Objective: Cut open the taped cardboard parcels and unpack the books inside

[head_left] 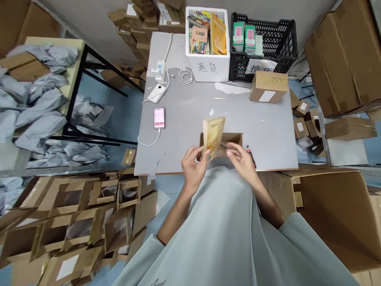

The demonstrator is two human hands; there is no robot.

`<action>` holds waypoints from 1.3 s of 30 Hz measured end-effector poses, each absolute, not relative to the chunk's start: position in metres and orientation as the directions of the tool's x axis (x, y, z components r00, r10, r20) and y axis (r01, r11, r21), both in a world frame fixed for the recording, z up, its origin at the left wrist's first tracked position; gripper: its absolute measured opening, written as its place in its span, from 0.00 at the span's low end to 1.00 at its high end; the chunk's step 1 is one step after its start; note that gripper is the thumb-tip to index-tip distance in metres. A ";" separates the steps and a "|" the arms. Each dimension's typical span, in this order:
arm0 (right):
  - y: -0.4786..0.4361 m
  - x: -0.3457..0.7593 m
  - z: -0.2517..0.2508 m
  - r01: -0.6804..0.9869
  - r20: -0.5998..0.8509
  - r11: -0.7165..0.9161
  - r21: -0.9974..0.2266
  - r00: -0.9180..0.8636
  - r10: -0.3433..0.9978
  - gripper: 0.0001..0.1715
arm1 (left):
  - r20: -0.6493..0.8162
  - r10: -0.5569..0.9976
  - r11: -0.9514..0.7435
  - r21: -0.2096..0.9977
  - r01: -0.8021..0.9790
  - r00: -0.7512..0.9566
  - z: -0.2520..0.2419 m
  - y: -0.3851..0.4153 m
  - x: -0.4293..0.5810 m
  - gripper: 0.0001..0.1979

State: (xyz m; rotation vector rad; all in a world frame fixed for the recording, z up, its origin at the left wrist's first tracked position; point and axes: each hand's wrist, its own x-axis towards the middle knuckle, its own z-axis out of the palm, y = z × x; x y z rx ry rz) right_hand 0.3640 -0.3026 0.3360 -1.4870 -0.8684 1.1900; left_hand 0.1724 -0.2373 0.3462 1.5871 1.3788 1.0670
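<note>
My left hand [194, 165] grips a yellowish book [213, 137] by its lower left edge, holding it tilted up with a printed cover facing me. Behind the book, a small cardboard box [236, 138] sits at the table's front edge with its top open; the book hides part of it. Over the box's right side is my right hand [241, 159], its fingers apart and holding nothing I can see. Whether its fingertips touch the box, I cannot tell. A red and black cutter [251, 155] lies on the table just right of that hand.
On the grey table [190, 107] are a phone [159, 118] on a cable, a power strip [160, 71] and a taped carton [268, 87]. A white foam box [207, 65] of books and a black crate [278, 39] stand behind. Open cartons [71, 198] crowd the left floor.
</note>
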 end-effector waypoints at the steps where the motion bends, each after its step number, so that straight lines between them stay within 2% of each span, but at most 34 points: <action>1: -0.302 0.358 0.340 -0.081 -0.248 -0.236 -0.968 0.211 0.945 0.33 | 0.131 0.987 -0.155 0.912 0.380 0.089 0.345 -0.240 0.173 0.18; 4: -0.300 0.340 0.347 -0.126 -0.241 -0.223 -0.967 0.154 0.958 0.37 | 0.203 0.962 -0.265 0.859 0.438 0.182 0.339 -0.251 0.177 0.16; 7: -0.296 0.328 0.344 -0.116 -0.251 -0.231 -0.966 0.214 0.944 0.38 | 0.261 0.929 -0.359 0.803 0.476 0.261 0.333 -0.261 0.182 0.15; 12: -0.288 0.332 0.332 -0.183 -0.241 -0.195 -0.963 0.273 0.931 0.35 | 0.191 0.901 -0.367 0.815 0.449 0.390 0.340 -0.262 0.187 0.13; 15: -0.286 0.347 0.330 -0.220 -0.281 -0.234 -0.947 0.216 0.935 0.38 | 0.109 0.911 -0.276 0.878 0.391 0.398 0.349 -0.249 0.180 0.22; 18: -0.289 0.363 0.333 -0.268 -0.332 -0.287 -0.920 0.142 0.932 0.39 | 0.054 0.967 -0.151 0.908 0.391 0.248 0.353 -0.227 0.163 0.26; 20: -0.293 0.371 0.335 -0.302 -0.357 -0.309 -0.902 0.119 0.926 0.38 | -0.032 0.981 -0.042 0.927 0.372 0.191 0.353 -0.212 0.150 0.27; 24: -0.298 0.378 0.335 -0.363 -0.394 -0.341 -0.867 0.080 0.916 0.38 | -0.327 0.887 0.266 0.939 0.217 0.326 0.347 -0.199 0.138 0.27; 26: -0.299 0.380 0.334 -0.367 -0.399 -0.353 -0.860 0.054 0.916 0.37 | -0.382 0.853 0.346 0.924 0.163 0.356 0.345 -0.200 0.138 0.28; 33: -0.294 0.392 0.324 -0.348 -0.304 -0.304 -0.887 -0.054 0.951 0.32 | -0.319 0.892 0.298 0.948 0.114 0.320 0.341 -0.205 0.140 0.27; 36: -0.293 0.395 0.318 -0.301 -0.296 -0.290 -0.909 -0.026 0.955 0.32 | -0.239 0.900 0.207 0.970 0.125 0.365 0.338 -0.202 0.134 0.23; 39: -0.293 0.399 0.316 -0.184 -0.240 -0.227 -0.956 0.053 0.969 0.29 | -0.101 0.917 0.055 0.990 0.128 0.386 0.336 -0.200 0.129 0.18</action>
